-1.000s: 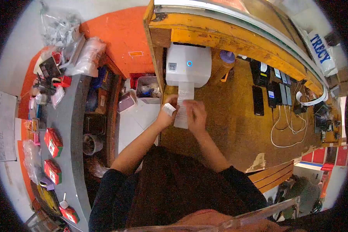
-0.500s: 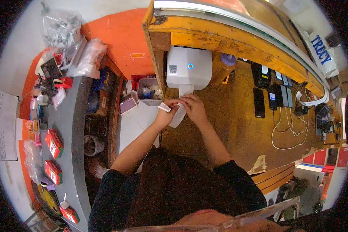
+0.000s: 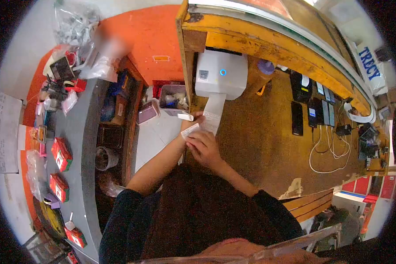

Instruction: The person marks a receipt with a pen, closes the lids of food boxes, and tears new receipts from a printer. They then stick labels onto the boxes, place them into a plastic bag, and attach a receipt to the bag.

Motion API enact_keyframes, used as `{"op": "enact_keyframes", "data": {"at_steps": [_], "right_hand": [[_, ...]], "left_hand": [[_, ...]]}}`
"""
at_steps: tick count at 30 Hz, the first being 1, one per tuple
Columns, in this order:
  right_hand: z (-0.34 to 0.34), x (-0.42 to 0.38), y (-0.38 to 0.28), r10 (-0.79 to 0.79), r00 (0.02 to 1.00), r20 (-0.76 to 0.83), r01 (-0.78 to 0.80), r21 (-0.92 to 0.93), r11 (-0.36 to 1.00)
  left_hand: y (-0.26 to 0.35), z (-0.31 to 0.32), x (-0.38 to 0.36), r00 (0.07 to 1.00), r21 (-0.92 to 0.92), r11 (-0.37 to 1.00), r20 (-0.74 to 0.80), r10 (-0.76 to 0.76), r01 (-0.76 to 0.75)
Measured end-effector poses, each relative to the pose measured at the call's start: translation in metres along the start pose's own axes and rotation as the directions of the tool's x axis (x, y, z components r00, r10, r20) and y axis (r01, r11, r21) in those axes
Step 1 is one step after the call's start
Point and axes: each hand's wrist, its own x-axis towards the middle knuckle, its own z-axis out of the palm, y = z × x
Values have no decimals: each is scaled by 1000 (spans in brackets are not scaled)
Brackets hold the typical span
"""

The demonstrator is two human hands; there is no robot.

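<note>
A white printer with a lit blue ring [image 3: 223,72] stands under the yellow wooden shelf. From its front hangs a strip of printed labels [image 3: 214,112]. My left hand [image 3: 197,120] is beside the strip's left edge, its fingers closed and partly hidden, with a white piece of paper [image 3: 185,116] at the wrist. My right hand [image 3: 202,147] is below, its thumb and fingers pinching a small printed label [image 3: 190,131] that lies over the left forearm's wrist end.
Phones [image 3: 297,118] with white cables lie on the wooden table [image 3: 259,149] to the right. A grey bin [image 3: 174,97] stands left of the printer. Red boxes [image 3: 61,155] line the grey counter [image 3: 81,176]. A person's dark clothing shows at lower right.
My right hand has moved down and left, away from the strip, with a label in its fingers. The view has shifted slightly, and more of the label strip shows.
</note>
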Motion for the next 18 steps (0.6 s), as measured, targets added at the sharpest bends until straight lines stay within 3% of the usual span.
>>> {"op": "enact_keyframes", "data": {"at_steps": [1, 3, 4, 5, 6, 7, 9, 10, 11, 13, 14, 15, 16, 18], "right_hand": [[-6, 2, 1, 2, 1000, 1, -2, -4, 1000], [-24, 11, 8, -38, 998, 43, 32, 146, 989], [-27, 6, 13, -35, 998, 44, 29, 149, 988], [-27, -1, 20, 284, 959, -16, -269, 275, 923], [-27, -7, 27, 576, 816, -33, -516, 407, 754], [-25, -7, 36, 576, 817, -33, -516, 406, 754], [-22, -5, 56, 535, 826, -177, -521, 122, 845], [-23, -8, 62, 531, 829, -176, -517, 119, 847], [-25, -12, 68, 533, 829, -171, -529, 71, 846], [-24, -18, 74, 536, 829, -158, -540, 20, 841], [-24, -19, 74, 531, 816, -230, -546, -2, 838], [-23, -19, 75, 521, 799, -301, -552, -23, 833], [-21, -23, 78, 520, 800, -300, -551, -24, 834], [-17, -28, 85, 634, 723, -274, -658, 5, 753]], "left_hand": [[5, 8, -5, 995, 206, 978, -101, -22, 42], [4, 15, -16, 988, 166, 985, -144, 61, -37], [4, 13, -23, 993, 265, 964, -107, 47, -17], [3, 10, -27, 997, 363, 932, -69, 29, -2], [3, 8, -29, 1000, 537, 844, -23, 17, -2], [1, 9, -32, 1000, 537, 844, -23, 17, -2], [-2, 18, -35, 984, 331, 937, -167, -58, 111], [4, 24, -35, 984, 526, 839, -171, -54, 138], [4, 25, -32, 984, 522, 842, -171, -51, 135], [2, 27, -28, 966, 749, 636, 21, 258, -186], [-9, 16, -20, 966, 747, 639, 17, 258, -184], [-29, -4, -7, 956, 804, 559, 43, 290, -205], [-32, -5, -3, 945, 853, 470, 74, 319, -225], [-36, -10, 1, 958, 876, 444, 64, 281, -189]]}}
